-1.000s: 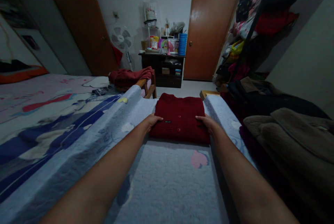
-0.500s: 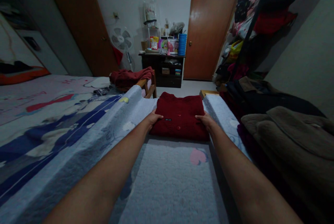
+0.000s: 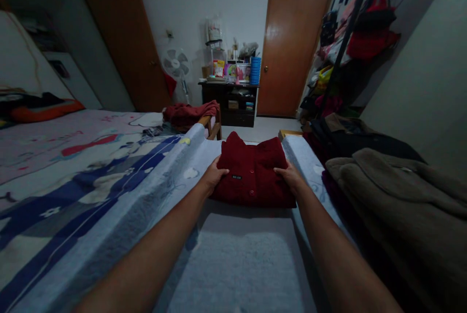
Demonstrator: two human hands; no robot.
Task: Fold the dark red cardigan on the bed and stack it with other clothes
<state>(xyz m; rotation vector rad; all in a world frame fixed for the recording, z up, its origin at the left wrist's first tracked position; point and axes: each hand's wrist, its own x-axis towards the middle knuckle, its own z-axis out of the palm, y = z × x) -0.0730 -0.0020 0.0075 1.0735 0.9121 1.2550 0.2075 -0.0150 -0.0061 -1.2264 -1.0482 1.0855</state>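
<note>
A dark red buttoned garment, probably a cardigan, is folded into a neat block with a small black label and round buttons on its front. My left hand grips its left edge, thumb on top and the other fingers hidden underneath. On the opposite edge my right hand holds it the same way. The garment hangs just over, or rests lightly on, a light blue quilted cover; the gap is hard to judge.
Left lies a bed with a blue patterned blanket. A rust-red cloth drapes near a wooden frame. Brown and dark coats are piled on the right. A dark cabinet, a fan and a door stand behind.
Both hands have lifted the folded garment slightly and brought it a little closer; its top edge now dips in the middle. The camera view has tilted up a bit.
</note>
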